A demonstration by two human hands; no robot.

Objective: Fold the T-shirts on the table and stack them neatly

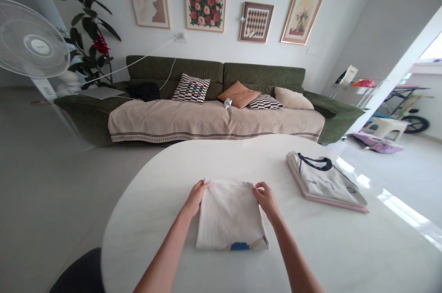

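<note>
On the pale worktop [138,219], a folded white cloth [229,215] is lying nearly square and faintly creased, showing a blue patch [240,246] along its near edge; the left grip [195,197] is pinching its far left corner, while the right grip [266,197] is pinching its far right one, both narrowed on the fabric; well apart to the right, a white shirt [328,186] with a dark collar is resting over pink fabric [345,207]; the forearms [169,240] are hiding parts of the worktop; beyond, a green sofa [258,72] is bearing a beige cover [165,120] and cushions [238,94].
</note>
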